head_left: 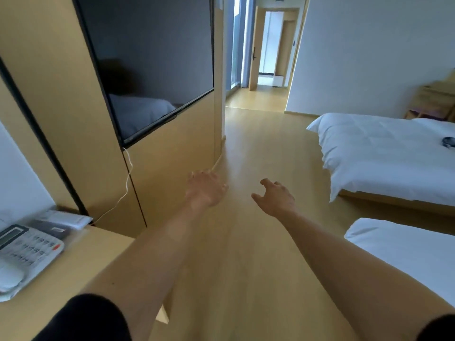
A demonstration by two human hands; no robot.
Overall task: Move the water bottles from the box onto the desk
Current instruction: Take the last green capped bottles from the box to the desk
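Desk (81, 264), wall panel (61, 94) and floor (258, 156) looked like smooth pale wood, floor slightly glossy. TV (152, 57) screen was dark and glossy; phone (27, 249) white plastic. Beds (384, 153) wore white matt cloth.

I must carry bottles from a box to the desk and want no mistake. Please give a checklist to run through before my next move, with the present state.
1. Left hand free, holds nothing: ok.
2. Right hand free, fingers loosely curled: ok.
3. Box in view: not ok, none visible.
4. Water bottles in view: not ok.
5. Bare place on the desk beside the telephone: ok.
6. Floor ahead free of obstacles: ok.
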